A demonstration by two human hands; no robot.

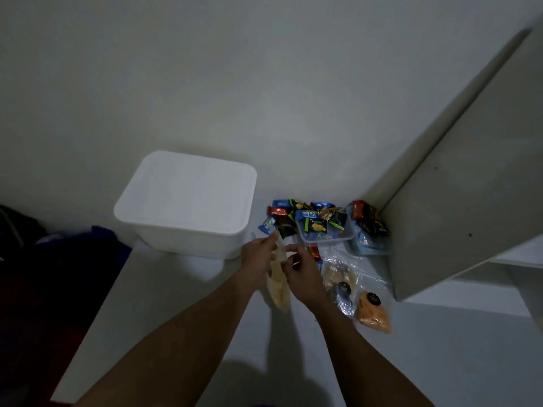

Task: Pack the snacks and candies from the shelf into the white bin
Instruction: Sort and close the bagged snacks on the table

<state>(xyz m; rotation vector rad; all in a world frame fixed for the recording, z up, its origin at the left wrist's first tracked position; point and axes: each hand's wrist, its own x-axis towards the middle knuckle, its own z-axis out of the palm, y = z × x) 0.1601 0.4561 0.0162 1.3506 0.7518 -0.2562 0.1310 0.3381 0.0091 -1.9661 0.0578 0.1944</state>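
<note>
My left hand (258, 259) and right hand (302, 274) both pinch the pale snack bag (279, 292), just beside the white bin (182, 239), not in yet; candy pile (311, 218) and orange snack bag (373, 312) lie on the shelf (293, 362), so most packing looks left

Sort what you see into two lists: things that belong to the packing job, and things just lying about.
Job: white bin; pale snack bag, held by left hand and right hand; loose candies; clear candy tub; orange snack bag.
Lying about: dark cloth at left; grey panel at right.
</note>
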